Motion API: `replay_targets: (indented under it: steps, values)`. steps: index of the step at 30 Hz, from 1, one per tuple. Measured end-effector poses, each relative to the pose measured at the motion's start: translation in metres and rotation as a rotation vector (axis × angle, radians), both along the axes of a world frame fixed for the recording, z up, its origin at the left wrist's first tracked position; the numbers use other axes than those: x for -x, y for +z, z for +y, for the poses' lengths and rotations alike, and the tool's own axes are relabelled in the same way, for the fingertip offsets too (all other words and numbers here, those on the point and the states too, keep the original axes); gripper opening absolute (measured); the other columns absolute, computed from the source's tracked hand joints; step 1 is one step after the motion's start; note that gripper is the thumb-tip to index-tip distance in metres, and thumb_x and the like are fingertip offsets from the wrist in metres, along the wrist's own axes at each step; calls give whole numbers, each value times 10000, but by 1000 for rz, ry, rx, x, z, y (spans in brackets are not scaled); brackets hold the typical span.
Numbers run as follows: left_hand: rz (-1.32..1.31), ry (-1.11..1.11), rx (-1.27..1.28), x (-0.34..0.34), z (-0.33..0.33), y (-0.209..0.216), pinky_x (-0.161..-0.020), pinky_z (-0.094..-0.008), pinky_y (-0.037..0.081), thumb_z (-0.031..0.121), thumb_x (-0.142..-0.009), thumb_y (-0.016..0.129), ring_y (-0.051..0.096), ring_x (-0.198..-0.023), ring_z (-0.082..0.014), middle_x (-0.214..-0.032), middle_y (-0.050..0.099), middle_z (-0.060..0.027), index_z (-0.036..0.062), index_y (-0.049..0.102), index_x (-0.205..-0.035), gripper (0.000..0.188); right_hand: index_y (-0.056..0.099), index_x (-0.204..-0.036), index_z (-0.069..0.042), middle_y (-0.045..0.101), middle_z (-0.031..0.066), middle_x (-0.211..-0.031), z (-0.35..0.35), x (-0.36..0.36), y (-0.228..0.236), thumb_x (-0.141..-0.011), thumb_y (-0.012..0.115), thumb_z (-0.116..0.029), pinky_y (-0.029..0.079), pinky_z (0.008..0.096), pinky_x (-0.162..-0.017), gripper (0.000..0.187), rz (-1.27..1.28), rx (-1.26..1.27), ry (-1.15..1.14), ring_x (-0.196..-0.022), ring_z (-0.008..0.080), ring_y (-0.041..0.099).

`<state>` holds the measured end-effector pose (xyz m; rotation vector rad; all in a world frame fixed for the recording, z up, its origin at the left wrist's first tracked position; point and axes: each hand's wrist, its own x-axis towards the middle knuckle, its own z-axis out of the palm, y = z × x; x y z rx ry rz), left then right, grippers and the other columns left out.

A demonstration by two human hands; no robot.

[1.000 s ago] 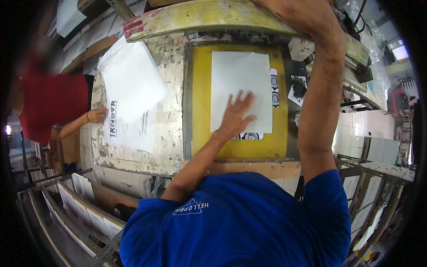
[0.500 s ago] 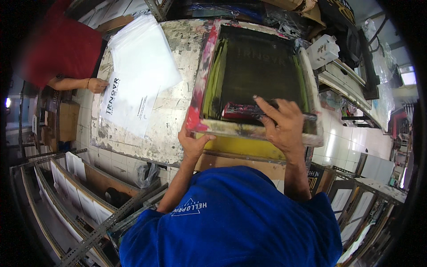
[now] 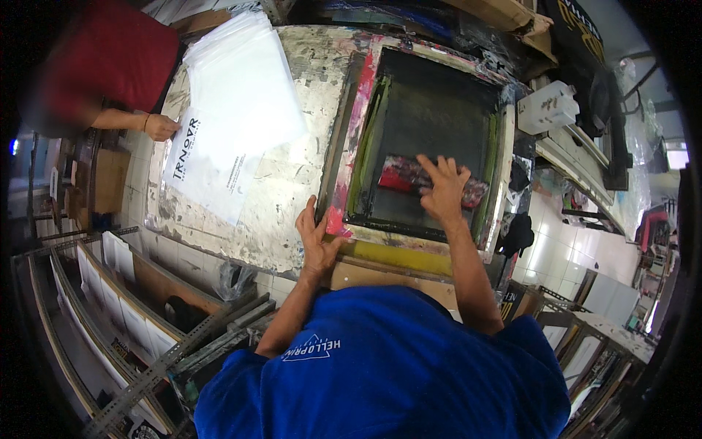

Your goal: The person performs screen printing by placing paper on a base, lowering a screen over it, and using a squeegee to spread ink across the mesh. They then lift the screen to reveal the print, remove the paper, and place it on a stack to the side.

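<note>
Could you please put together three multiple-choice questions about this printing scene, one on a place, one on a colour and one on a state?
1. Where does the right hand rest?
A. on the squeegee inside the screen frame
B. on the stack of white sheets
C. on the drying rack

2. What colour is the shirt of the person wearing the camera?
A. red
B. blue
C. white

3. How does the screen frame lie?
A. lifted off the table
B. standing on edge
C. lowered flat on the table

Answers:
1 A: the right hand's spread fingers lie on the red-smeared squeegee within the frame.
2 B: the shirt at the lower edge is blue.
3 C: the frame lies flat, with the left hand pressing its near left corner.
</note>
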<state>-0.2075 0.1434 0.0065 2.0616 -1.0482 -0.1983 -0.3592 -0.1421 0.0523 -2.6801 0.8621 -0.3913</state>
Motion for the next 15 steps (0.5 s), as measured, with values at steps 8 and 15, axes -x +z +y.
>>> replay_targets:
  steps: [8,15]
  values:
    - [2,-9,-12,-1,6,-6,-1105,-508,342,448,-684,860,361,-1373,-434,-1602,308,-256,95,616,-1389,825,617,-1369,-200,595,123,-1159,-134,-76,-24,-564,699,-132,312,543,-997,812,-114,225,10,-1115,305,521]
    - [19,-21,-11,-2,9,-10,-1113,-503,334,490,-688,854,364,-1377,-428,-1598,307,-262,97,585,-1426,878,607,-1404,-239,600,186,-1310,-219,-129,-16,-649,716,-128,332,537,-1004,771,-136,266,75,-1231,356,529]
